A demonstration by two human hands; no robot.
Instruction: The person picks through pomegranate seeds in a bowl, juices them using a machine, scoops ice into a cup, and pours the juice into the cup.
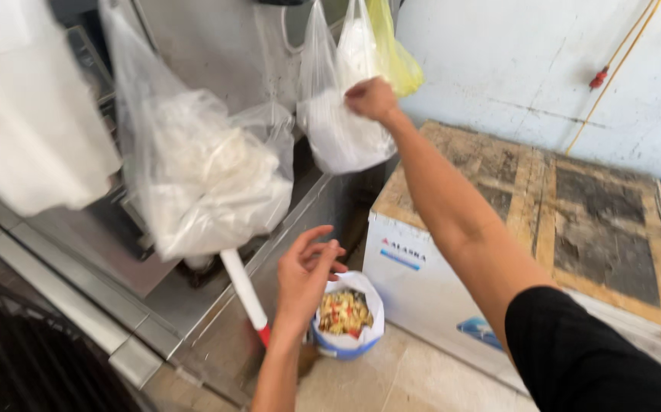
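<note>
My right hand (371, 98) is raised and closed on a hanging clear plastic bag (342, 130) that holds white bags. My left hand (307, 272) hovers lower, fingers apart and holding nothing, just above a small bucket (349, 345) lined with a white bag and filled with chopped food scraps. A larger clear bag of white plastic (201, 175) hangs to the left of both hands. A yellow bag (397, 57) hangs behind the one I grip.
A worn white chest freezer (574, 221) stands to the right against a pale wall. A steel counter (117, 252) runs along the left, with a white-and-red handle (245, 294) sticking out below the big bag. The floor is tiled.
</note>
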